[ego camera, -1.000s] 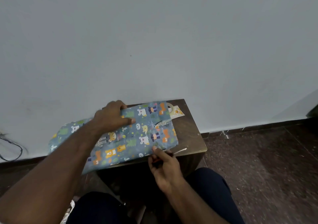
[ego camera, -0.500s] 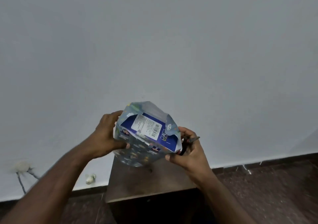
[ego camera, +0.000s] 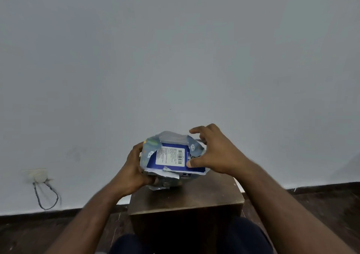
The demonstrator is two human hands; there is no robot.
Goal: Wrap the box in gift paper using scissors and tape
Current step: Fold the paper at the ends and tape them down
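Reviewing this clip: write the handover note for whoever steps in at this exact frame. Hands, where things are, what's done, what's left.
Left hand: grips the left side of the box, held up on end above the small wooden table.
Right hand: thumb on the box's blue end face, fingers spread over the paper's right flap; grip unclear.
Gift paper: around the box's body, end flaps standing open.
Done: body wrapped.
Left: fold and tape this end. Scissors and tape not identifiable in view.

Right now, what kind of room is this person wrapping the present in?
Probably a plain room in a home, though that is a guess. A bare pale wall fills most of the view, a wall socket with a dangling wire sits low down, and a small dark wooden table stands on a dark floor.
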